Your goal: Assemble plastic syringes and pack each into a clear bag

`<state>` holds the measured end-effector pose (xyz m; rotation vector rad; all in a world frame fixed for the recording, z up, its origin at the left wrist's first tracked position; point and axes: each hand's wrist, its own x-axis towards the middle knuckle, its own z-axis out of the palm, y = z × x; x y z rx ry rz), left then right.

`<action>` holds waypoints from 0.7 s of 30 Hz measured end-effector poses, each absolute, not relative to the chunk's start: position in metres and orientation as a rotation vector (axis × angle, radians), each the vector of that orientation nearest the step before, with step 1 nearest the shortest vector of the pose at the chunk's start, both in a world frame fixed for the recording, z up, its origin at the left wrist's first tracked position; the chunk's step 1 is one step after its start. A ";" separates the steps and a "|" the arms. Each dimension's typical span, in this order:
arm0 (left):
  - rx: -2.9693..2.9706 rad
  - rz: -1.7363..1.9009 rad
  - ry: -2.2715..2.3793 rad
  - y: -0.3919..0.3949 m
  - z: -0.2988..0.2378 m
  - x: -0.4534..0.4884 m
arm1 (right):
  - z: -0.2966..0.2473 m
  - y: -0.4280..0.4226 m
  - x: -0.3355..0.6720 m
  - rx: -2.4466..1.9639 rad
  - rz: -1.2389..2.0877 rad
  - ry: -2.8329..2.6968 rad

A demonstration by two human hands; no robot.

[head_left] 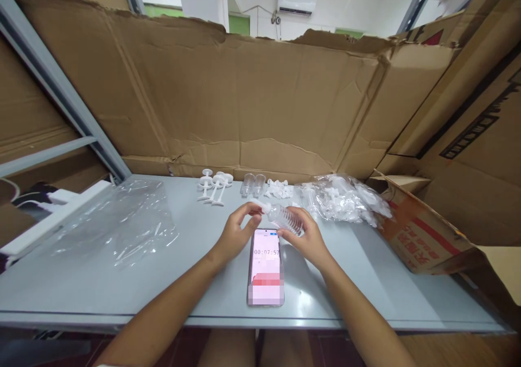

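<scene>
Above the top of the phone, a clear ribbed plastic barrel [287, 220] lies tilted between my hands, with a white piece [262, 205] at its left end. My right hand [305, 236] is closed around the barrel's right part. The fingers of my left hand [241, 228] pinch the white piece; exactly how it joins the barrel cannot be made out. Behind my hands are several white plunger-like rods with disc ends [215, 187], two more clear ribbed barrels [253, 184] standing side by side, and a small pile of white plastic parts [279, 189].
A phone [266, 269] showing a timer lies before me on the grey table [195, 296]. Clear bags of white parts [344, 198] sit back right, beside an open cardboard box [427, 236]. A crumpled clear bag [138, 220] lies left. Cardboard [260, 101] walls the back.
</scene>
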<state>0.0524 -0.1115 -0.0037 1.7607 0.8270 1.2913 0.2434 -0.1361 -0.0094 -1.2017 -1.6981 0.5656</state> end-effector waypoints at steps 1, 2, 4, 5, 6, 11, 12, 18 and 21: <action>1.751 1.314 0.831 -0.110 -0.003 0.050 | -0.008 -0.136 0.245 -1.210 0.488 -1.718; 1.742 1.326 0.834 -0.108 -0.002 0.049 | -0.007 -0.136 0.246 -1.217 0.421 -1.735; 1.723 1.320 0.842 -0.106 -0.001 0.047 | -0.007 -0.137 0.248 -1.226 0.327 -1.766; 1.718 1.300 0.844 -0.105 0.000 0.046 | -0.008 -0.137 0.249 -1.228 0.290 -1.784; 1.716 1.271 0.848 -0.105 0.000 0.046 | -0.009 -0.137 0.250 -1.225 0.258 -1.804; 1.741 1.160 0.871 -0.106 0.001 0.048 | -0.009 -0.136 0.256 -1.171 0.178 -1.845; 1.737 1.167 0.877 -0.106 0.001 0.048 | -0.007 -0.136 0.257 -1.151 0.207 -1.829; 1.703 1.198 0.816 -0.106 -0.003 0.049 | 0.002 -0.139 0.262 -1.013 0.697 -1.659; 1.824 1.164 0.888 -0.107 -0.005 0.048 | 0.000 -0.138 0.262 -1.008 0.913 -1.589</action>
